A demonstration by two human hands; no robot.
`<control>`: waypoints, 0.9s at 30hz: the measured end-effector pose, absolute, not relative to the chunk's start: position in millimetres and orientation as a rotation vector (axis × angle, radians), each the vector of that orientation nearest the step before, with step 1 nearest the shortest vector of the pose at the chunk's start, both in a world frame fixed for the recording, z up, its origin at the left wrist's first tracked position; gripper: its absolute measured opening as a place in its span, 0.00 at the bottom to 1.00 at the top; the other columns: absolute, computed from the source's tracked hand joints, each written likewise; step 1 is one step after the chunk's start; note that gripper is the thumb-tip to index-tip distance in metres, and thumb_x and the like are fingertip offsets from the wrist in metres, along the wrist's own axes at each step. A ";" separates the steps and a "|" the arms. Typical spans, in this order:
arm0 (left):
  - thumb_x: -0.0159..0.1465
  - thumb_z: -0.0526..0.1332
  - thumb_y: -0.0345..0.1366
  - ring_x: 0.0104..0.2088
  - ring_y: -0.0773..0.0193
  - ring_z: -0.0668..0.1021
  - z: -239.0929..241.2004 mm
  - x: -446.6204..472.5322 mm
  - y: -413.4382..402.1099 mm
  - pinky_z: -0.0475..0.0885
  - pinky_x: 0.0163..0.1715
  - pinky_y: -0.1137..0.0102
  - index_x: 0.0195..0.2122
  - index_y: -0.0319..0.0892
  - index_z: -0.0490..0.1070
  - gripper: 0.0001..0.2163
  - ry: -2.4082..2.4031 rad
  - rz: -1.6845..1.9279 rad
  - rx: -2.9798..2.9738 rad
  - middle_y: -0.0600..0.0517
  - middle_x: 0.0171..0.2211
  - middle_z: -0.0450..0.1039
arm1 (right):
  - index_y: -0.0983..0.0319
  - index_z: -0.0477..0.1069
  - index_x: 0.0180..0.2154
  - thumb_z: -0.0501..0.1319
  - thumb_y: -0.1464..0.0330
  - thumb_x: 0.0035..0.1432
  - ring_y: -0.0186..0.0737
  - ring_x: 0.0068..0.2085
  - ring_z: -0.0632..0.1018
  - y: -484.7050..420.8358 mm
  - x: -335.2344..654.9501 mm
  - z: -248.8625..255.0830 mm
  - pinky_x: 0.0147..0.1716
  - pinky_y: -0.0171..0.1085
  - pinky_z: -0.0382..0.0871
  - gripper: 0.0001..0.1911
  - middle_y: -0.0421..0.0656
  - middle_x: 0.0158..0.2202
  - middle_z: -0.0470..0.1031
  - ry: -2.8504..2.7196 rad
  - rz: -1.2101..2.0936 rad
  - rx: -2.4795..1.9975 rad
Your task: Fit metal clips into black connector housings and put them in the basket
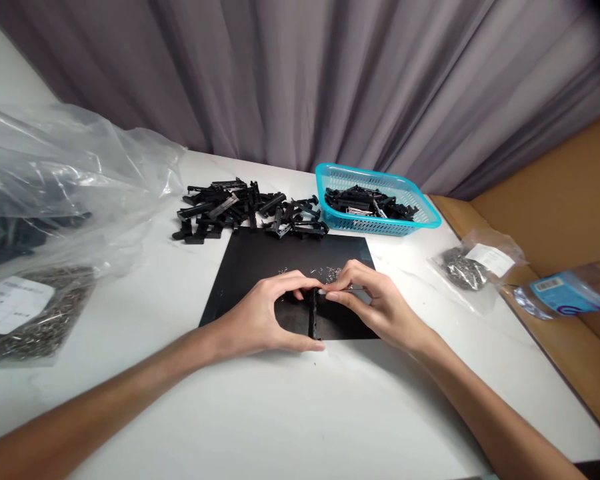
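Note:
A narrow black plastic part (313,317) stands lengthwise between the fingers and thumb of my left hand (260,313), which grips it at its far and near ends. My right hand (375,300) pinches a thin metal rod-like tool (357,289), its end at the far end of the black part. The exact contact point is hidden by the fingertips. Both hands are over a black mat (275,253). Small shiny metal pieces (333,273) lie on the mat just beyond my right hand.
Behind the mat is a pile of black plastic parts (250,207). A blue basket (380,227) holds more. Bags of small metal pieces lie at left (40,327) and right (463,267). A large clear bag (80,153), cardboard box (545,180) and plastic bottle (570,291) flank the white table (240,420).

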State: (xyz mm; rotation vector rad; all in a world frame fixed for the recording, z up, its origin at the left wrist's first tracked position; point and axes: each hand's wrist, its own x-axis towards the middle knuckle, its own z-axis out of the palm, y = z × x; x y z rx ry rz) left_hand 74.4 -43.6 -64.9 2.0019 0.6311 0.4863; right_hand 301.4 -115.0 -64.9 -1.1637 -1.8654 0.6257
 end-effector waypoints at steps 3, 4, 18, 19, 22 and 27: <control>0.49 0.79 0.47 0.46 0.56 0.75 -65.2 74.3 -43.2 0.73 0.50 0.61 0.54 0.45 0.76 0.32 0.622 0.476 1.999 0.50 0.45 0.73 | 0.60 0.75 0.38 0.64 0.71 0.69 0.39 0.39 0.75 -115.1 301.9 -65.2 0.39 0.39 0.68 0.04 0.42 0.36 0.75 -1.854 0.648 -1.159; 0.49 0.79 0.46 0.46 0.56 0.75 -65.2 74.3 -43.1 0.72 0.50 0.61 0.54 0.44 0.76 0.32 0.620 0.473 1.999 0.50 0.45 0.73 | 0.60 0.75 0.38 0.64 0.71 0.69 0.39 0.39 0.75 -115.2 302.1 -65.4 0.39 0.39 0.68 0.04 0.42 0.36 0.75 -1.851 0.657 -1.157; 0.49 0.79 0.46 0.44 0.57 0.77 -65.3 75.8 -43.3 0.75 0.48 0.61 0.54 0.44 0.75 0.32 0.607 0.510 2.034 0.49 0.46 0.75 | 0.60 0.78 0.40 0.65 0.68 0.68 0.39 0.38 0.77 -115.6 299.3 -65.1 0.38 0.38 0.70 0.04 0.42 0.36 0.76 -1.786 0.705 -1.192; 0.50 0.78 0.46 0.44 0.57 0.77 -64.2 75.5 -43.0 0.75 0.48 0.61 0.55 0.45 0.75 0.32 0.610 0.523 2.031 0.49 0.47 0.75 | 0.60 0.78 0.40 0.65 0.67 0.68 0.38 0.38 0.77 -116.0 298.9 -63.7 0.38 0.38 0.71 0.03 0.42 0.37 0.77 -1.739 0.720 -1.192; 0.52 0.77 0.45 0.48 0.56 0.77 -58.1 73.2 -38.9 0.73 0.52 0.60 0.56 0.46 0.74 0.31 0.586 0.592 1.979 0.49 0.50 0.76 | 0.59 0.79 0.42 0.67 0.66 0.66 0.37 0.37 0.80 -117.4 297.4 -60.2 0.38 0.36 0.74 0.04 0.41 0.38 0.79 -1.589 0.698 -1.204; 0.57 0.75 0.43 0.55 0.53 0.77 -49.9 69.5 -23.3 0.71 0.56 0.60 0.53 0.44 0.74 0.24 0.620 0.826 1.675 0.47 0.51 0.77 | 0.60 0.79 0.45 0.62 0.66 0.70 0.34 0.31 0.77 -119.2 289.1 -67.5 0.32 0.35 0.70 0.07 0.41 0.35 0.79 -1.714 0.573 -1.278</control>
